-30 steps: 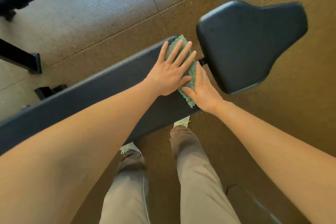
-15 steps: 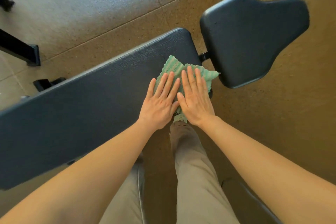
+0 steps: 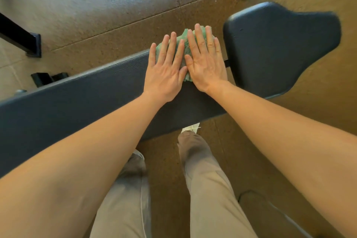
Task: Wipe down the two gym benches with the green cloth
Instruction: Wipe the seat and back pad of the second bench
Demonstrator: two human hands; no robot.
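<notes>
2 bare forearms fill the lower left and lower right of the frame, ending in the left hand and right hand, both with short plain nails. At lower centre, loose beige trousers cover 2 legs. White shoes peek out just above them, one showing laces.

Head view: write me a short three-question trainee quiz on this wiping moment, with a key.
1. True or false: the left hand and the right hand both press flat on the green cloth.
2. Where is the cloth? A: on the seat pad. B: on the end of the long bench pad, next to the seat pad. C: hanging from one hand.
3. Which hand lies nearer the seat pad?
Key: 1 true; 2 B; 3 the right hand.
</notes>
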